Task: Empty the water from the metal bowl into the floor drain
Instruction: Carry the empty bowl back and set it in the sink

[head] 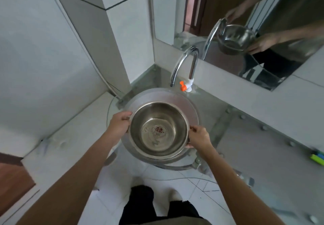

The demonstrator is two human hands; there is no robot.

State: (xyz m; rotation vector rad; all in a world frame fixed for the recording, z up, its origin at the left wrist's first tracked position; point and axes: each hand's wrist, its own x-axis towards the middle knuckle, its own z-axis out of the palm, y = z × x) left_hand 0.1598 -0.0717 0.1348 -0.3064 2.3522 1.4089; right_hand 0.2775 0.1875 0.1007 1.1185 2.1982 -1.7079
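Note:
A round metal bowl (158, 130) with a red mark on its bottom and a shallow pool of water is held level above a glass basin (191, 105). My left hand (119, 122) grips the bowl's left rim. On the right rim my right hand (199, 136) holds it. No floor drain shows in this view; white floor tiles (192, 186) lie below the basin.
A chrome tap (184, 63) with an orange-and-white valve (185, 85) arches over the basin's back. A mirror (245, 32) on the right wall reflects the bowl and hands. A glass counter (263, 146) runs to the right with green and blue items (318, 158). Tiled walls close the left side.

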